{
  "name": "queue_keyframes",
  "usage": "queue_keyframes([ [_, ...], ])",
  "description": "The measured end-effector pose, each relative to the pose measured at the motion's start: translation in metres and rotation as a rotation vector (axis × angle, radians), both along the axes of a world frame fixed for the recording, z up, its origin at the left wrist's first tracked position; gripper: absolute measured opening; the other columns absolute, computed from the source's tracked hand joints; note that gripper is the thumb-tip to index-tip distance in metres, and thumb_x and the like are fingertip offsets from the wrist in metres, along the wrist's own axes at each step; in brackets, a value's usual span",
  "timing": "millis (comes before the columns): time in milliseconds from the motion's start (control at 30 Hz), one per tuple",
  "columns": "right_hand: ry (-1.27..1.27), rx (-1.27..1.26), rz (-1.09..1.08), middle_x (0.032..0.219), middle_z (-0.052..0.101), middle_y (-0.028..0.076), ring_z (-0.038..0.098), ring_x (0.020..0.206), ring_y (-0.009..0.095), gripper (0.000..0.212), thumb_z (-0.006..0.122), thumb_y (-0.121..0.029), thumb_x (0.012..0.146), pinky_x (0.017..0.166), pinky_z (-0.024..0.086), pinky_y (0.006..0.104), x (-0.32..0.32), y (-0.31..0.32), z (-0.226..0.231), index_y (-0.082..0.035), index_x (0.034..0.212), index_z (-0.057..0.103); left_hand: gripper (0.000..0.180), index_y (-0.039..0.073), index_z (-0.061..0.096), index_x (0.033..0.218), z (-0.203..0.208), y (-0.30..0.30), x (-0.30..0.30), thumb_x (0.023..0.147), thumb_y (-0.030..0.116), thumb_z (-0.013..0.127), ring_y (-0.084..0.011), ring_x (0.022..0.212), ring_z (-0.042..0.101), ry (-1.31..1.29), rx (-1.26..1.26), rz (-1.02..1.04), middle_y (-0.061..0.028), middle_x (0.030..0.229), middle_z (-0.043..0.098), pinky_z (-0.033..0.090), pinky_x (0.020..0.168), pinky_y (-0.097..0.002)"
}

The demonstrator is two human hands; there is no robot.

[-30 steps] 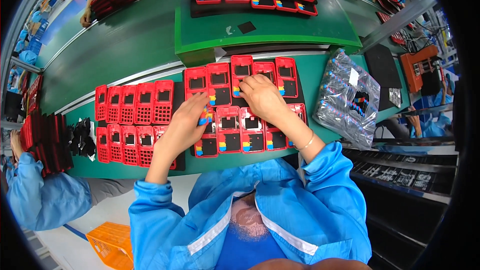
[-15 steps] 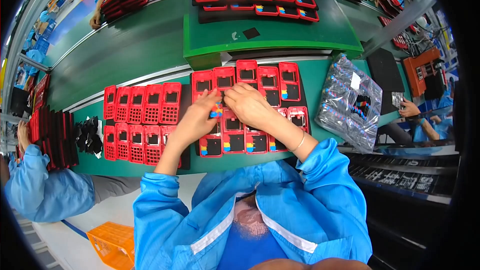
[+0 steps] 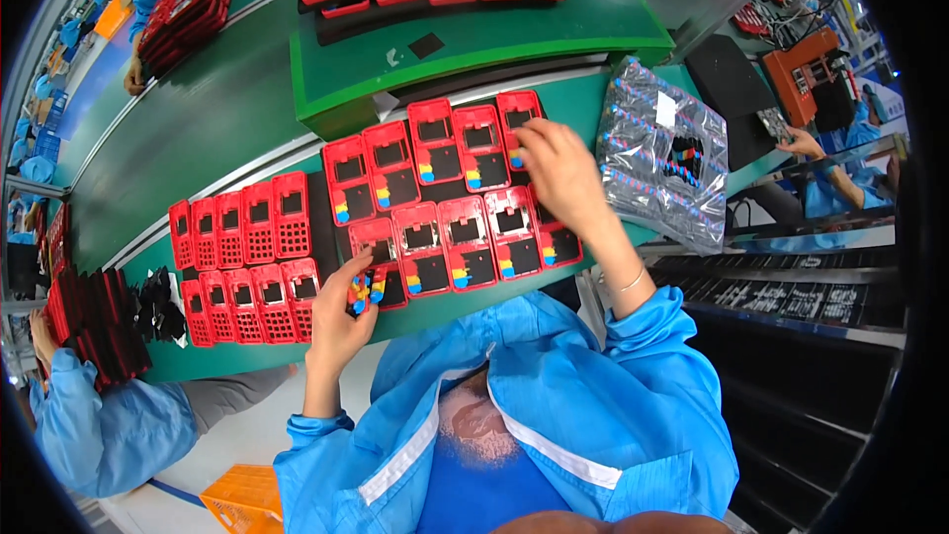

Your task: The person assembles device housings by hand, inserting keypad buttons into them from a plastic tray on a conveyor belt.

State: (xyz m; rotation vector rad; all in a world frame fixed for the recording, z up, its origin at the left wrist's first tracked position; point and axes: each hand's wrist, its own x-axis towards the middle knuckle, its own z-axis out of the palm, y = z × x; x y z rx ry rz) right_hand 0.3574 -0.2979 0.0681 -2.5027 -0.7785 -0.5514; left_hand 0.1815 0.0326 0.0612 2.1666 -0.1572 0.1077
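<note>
Two rows of red plastic handset housings point(image 3: 431, 227) lie on a black tray in front of me, with black inner panels and small blue, yellow and red pieces at their lower corners. My left hand point(image 3: 339, 331) is closed around a small bunch of blue, red and yellow pieces point(image 3: 368, 289), beside the near-left housing. At the far-right housing point(image 3: 516, 109), my right hand point(image 3: 565, 178) has its fingertips pressed together on the panel. Whatever they hold, if anything, is hidden.
Red housings with keypad holes point(image 3: 259, 237) stand in two rows at left. A clear bag of coloured pieces point(image 3: 652, 158) lies at right. Behind rises a green raised shelf point(image 3: 474, 64) with more housings. Co-workers' hands point(image 3: 806, 145) work at the sides.
My hands have moved apart: the right one went to the far-right housing, the left one drew back toward the near-left housing. The view has shifted, so the table appears turned.
</note>
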Motion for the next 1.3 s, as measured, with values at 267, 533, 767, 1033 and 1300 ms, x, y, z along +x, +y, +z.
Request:
queue_keyframes([
  [267, -0.031, 0.015, 0.07, 0.111, 0.068, 0.015, 0.063, 0.105, 0.034, 0.022, 0.07, -0.009, 0.09, 0.095, 0.048, 0.0466, -0.013, -0.029, 0.008, 0.001, 0.11, 0.068, 0.056, -0.001, 0.06, 0.129, -0.016, -0.008, -0.015, 0.075, -0.014, 0.057, -0.0335, 0.137, 0.056, 0.092, -0.054, 0.225, -0.0224, 0.155, 0.049, 0.047, 0.108, -0.0357],
  [533, 0.062, -0.016, 0.315, 0.099, 0.07, 0.012, 0.068, 0.092, 0.031, 0.023, 0.076, -0.006, 0.08, 0.081, 0.055, 0.0405, -0.1, -0.062, -0.019, -0.001, 0.102, 0.071, 0.049, 0.001, 0.063, 0.129, -0.018, 0.006, -0.014, 0.083, -0.014, 0.055, -0.0313, 0.147, 0.044, 0.25, -0.369, 0.333, -0.0272, 0.162, 0.036, 0.037, 0.117, -0.0368],
  [767, 0.197, -0.003, -0.226, 0.133, 0.058, 0.032, 0.062, 0.111, 0.046, 0.044, 0.064, -0.018, 0.098, 0.096, 0.052, 0.0485, -0.098, -0.049, -0.016, 0.008, 0.132, 0.057, 0.051, 0.001, 0.064, 0.127, -0.018, 0.02, -0.016, 0.079, -0.015, 0.055, -0.0307, 0.153, 0.032, 0.298, -0.803, 0.425, -0.0279, 0.163, 0.032, 0.031, 0.119, -0.0352],
  [1033, 0.229, -0.175, -0.413, 0.123, 0.057, 0.036, 0.056, 0.105, 0.046, 0.076, 0.069, -0.039, 0.094, 0.092, 0.047, 0.0521, -0.084, -0.016, -0.02, 0.014, 0.142, 0.045, 0.045, -0.004, 0.064, 0.121, -0.014, 0.015, -0.008, 0.079, -0.013, 0.053, -0.0172, 0.118, 0.06, 0.332, -0.88, 0.417, -0.0149, 0.126, 0.065, 0.047, 0.1, -0.0274],
  [1300, 0.517, 0.227, -0.409, 0.119, 0.057, 0.028, 0.057, 0.116, 0.044, 0.096, 0.086, -0.038, 0.081, 0.1, 0.047, 0.0474, -0.083, -0.023, -0.001, 0.013, 0.146, 0.039, 0.047, -0.006, 0.067, 0.122, -0.014, 0.02, -0.002, 0.079, -0.015, 0.052, -0.0036, 0.087, 0.056, 0.319, -0.946, 0.381, -0.0037, 0.11, 0.065, 0.044, 0.07, -0.018],
])
